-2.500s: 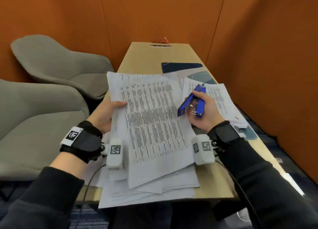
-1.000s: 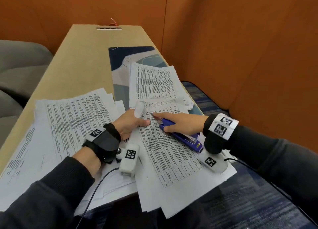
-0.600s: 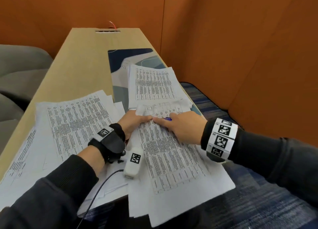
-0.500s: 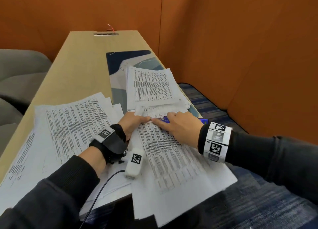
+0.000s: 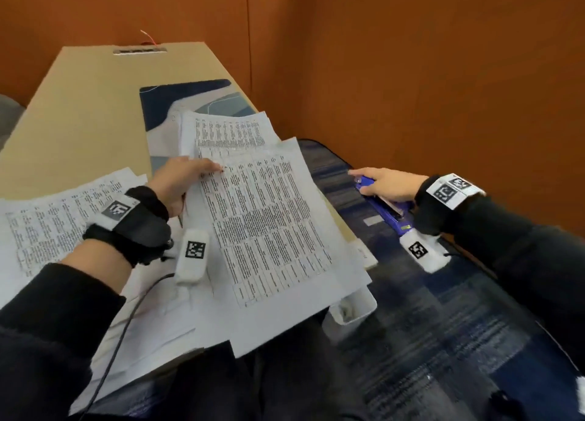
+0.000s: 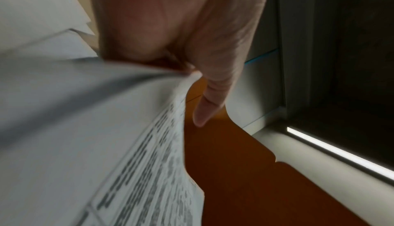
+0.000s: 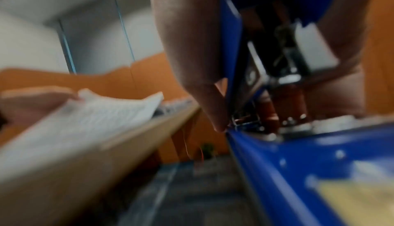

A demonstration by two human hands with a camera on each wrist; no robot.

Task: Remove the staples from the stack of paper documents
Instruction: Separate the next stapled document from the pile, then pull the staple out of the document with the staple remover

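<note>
Documents [image 5: 269, 227]: printed sheets lie on the desk [image 5: 95, 104], the top set angled across the near right corner and overhanging the edge; probably turned that way to bring its top-left corner to the working side. A second spread [image 5: 60, 218] lies under the left forearm. Left hand [image 5: 180, 180]: grip clamped on the top set's upper-left corner, fingers over, thumb side beneath per the wrist view; presumably steadying the corner where a staple sits. No staple can be made out. Right hand [image 5: 389, 183]: grip wrapped round the blue stapler [image 5: 384, 208], held out past the desk edge, well to the right of the left grip, likely to shed a pulled staple.
</note>
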